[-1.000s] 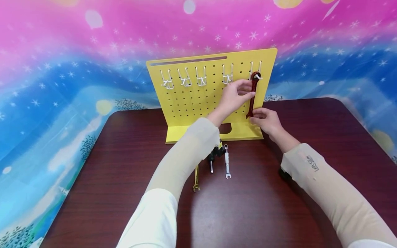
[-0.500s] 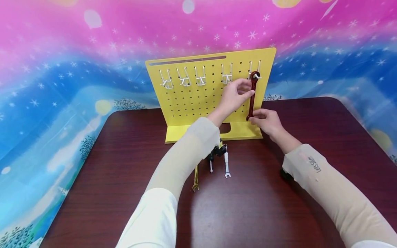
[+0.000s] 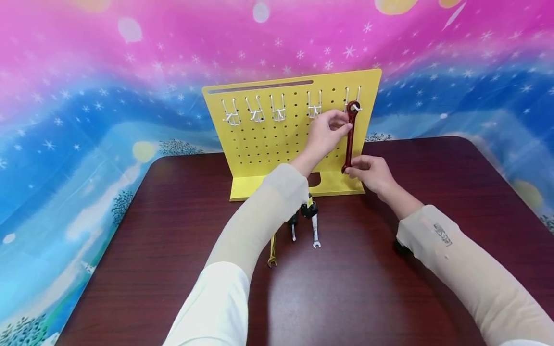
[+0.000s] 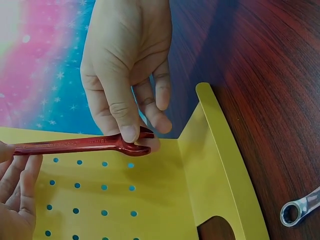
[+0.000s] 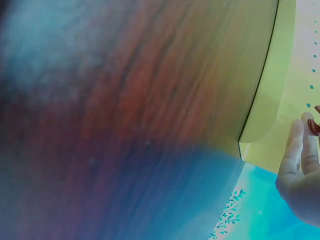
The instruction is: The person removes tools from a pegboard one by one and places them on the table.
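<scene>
A red combination wrench (image 3: 349, 142) hangs upright at the right side of a yellow pegboard (image 3: 270, 168), its ring end on a white hook (image 3: 358, 96). My left hand (image 3: 323, 135) pinches the upper shank between thumb and fingers. At the bottom, my right hand (image 3: 374, 175) pinches the wrench's open end between thumb and forefinger. Close up in the left wrist view, the right thumb (image 4: 122, 112) presses on that end, and the left hand (image 4: 17, 192) is partly cut off. Only the red tip and part of my right hand (image 5: 302, 172) show in the right wrist view.
Several more white hooks (image 3: 279, 113) line the board's upper part. On the dark wooden table (image 3: 195, 230) lie a gold wrench (image 3: 272, 252), a screwdriver (image 3: 293, 229) and a silver wrench (image 3: 315, 230), partly hidden by my left sleeve. A black thing (image 3: 401, 247) sits beneath my right forearm.
The red wrench's lower end and my right hand have shifted slightly down in the view. My left hand keeps its pinch on the shank. The head view has moved a little.
</scene>
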`<state>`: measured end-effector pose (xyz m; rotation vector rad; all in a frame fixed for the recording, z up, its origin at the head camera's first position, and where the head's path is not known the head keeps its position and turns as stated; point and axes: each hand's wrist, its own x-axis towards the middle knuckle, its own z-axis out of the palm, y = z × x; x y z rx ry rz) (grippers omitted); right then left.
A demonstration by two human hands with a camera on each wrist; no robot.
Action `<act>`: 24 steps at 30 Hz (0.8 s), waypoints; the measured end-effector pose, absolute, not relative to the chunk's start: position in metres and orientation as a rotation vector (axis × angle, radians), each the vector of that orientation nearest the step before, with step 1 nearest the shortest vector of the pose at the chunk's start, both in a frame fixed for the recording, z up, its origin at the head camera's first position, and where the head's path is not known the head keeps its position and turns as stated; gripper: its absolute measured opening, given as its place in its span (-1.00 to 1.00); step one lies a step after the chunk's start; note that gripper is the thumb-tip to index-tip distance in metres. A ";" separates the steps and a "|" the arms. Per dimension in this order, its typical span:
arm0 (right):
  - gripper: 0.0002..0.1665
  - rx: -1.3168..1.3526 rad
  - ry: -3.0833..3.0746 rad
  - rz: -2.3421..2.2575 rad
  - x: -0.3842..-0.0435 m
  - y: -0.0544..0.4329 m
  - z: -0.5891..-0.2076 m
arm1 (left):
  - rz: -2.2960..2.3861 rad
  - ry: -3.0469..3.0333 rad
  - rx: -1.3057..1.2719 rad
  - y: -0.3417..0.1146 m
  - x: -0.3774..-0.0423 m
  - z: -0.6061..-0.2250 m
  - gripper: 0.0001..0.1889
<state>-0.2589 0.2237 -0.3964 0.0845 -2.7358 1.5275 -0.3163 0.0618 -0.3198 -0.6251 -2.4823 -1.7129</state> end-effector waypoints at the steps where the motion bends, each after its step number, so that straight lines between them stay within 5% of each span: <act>1: -0.66 0.094 -2.739 1.521 -0.258 0.223 -0.396 | -1.721 -2.476 -0.619 0.062 -0.316 -0.320 -0.80; 24: -0.76 0.207 -2.702 1.388 -0.245 0.224 -0.392 | -1.698 -2.435 -0.660 0.064 -0.301 -0.307 -0.84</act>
